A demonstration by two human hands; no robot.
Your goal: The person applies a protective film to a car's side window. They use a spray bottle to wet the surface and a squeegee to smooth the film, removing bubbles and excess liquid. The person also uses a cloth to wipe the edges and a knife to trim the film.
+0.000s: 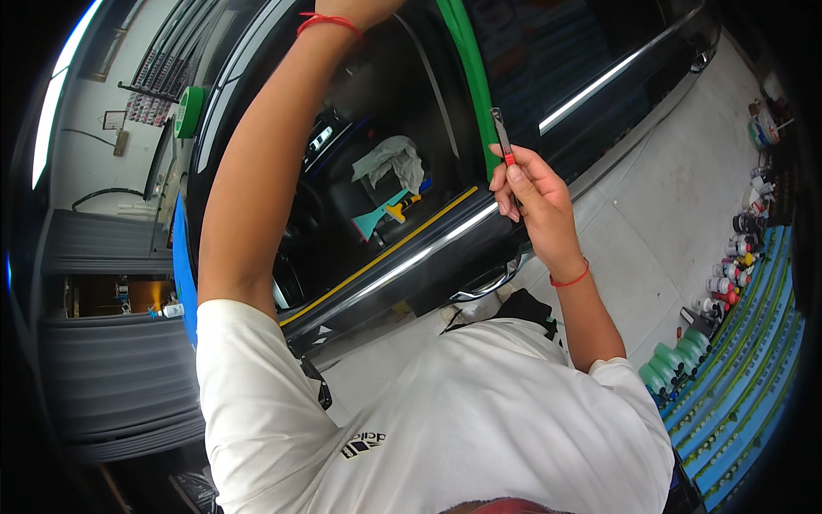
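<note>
My right hand (535,190) grips a utility knife (505,150) with a red part and a bared blade pointing up and away. It is beside a green tape strip (469,64) that runs down the pillar of a black car. My left arm reaches across the car's side window (419,103). At the upper edge shows part of my left hand (355,8), with its fingers out of the picture. A yellow strip (385,250) runs along the window's lower edge. Through the glass appear a pale cloth (390,161), a teal scraper (377,218) and a yellow-handled tool (400,208).
A green tape roll (188,112) stands at the car's far left, near a blue cover (182,274). The door handle (488,287) juts out close to my body. Along the right wall are several bottles (728,283), green containers (676,361) and a blue-green striped surface (745,377).
</note>
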